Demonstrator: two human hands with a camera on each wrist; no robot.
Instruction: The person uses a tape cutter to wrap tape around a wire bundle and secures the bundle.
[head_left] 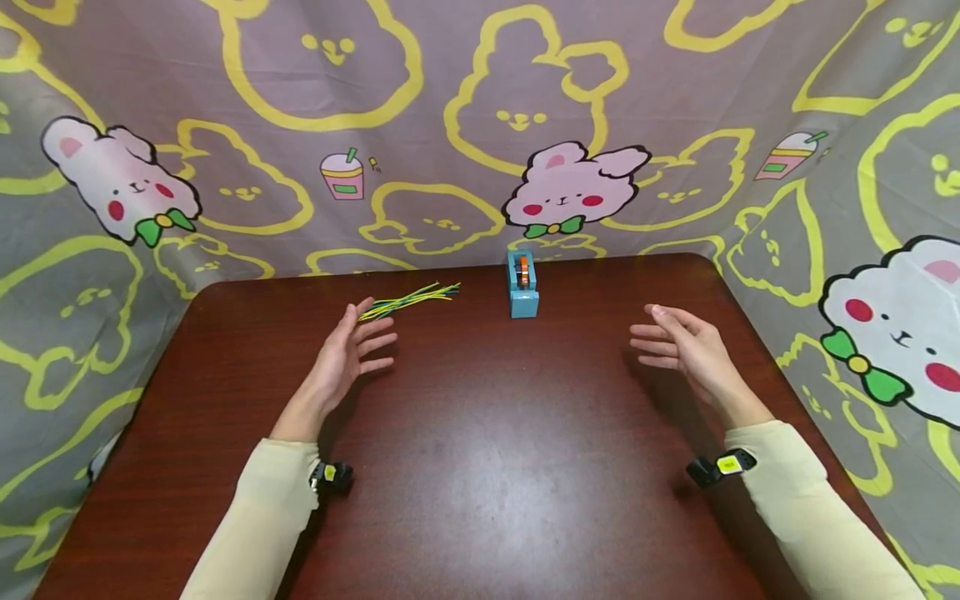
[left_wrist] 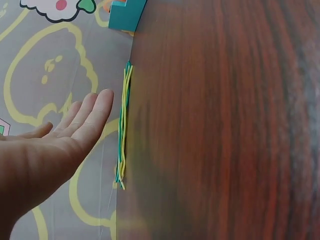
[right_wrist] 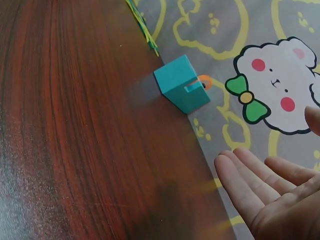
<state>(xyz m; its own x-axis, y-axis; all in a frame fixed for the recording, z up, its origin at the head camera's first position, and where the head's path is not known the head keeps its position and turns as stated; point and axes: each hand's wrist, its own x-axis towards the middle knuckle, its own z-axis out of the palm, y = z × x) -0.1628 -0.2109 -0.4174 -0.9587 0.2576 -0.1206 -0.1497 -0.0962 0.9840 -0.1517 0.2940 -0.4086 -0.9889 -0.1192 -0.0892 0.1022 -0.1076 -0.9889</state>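
My left hand (head_left: pixel 342 358) hovers over the left half of the table with its fingers loosely spread and nothing in them. Just beyond it lies a bundle of thin yellow and green strands (head_left: pixel 414 299), partly hidden by the fingers in the head view. On the right side, my right hand (head_left: pixel 688 350) is also raised, fingers extended and holding nothing. Between the hands, farther back, stands a blue tape dispenser (head_left: pixel 523 302) with an orange roll (head_left: pixel 524 272) in it. The right wrist view shows the dispenser (right_wrist: pixel 182 85) well apart from the right hand (right_wrist: pixel 280 200).
A dark reddish wooden table (head_left: pixel 495 467) spreads below both hands. Patterned grey curtain (head_left: pixel 442 158) with cartoon animals hangs along its back and sides. A small black device with a yellow label sits at each cuff.
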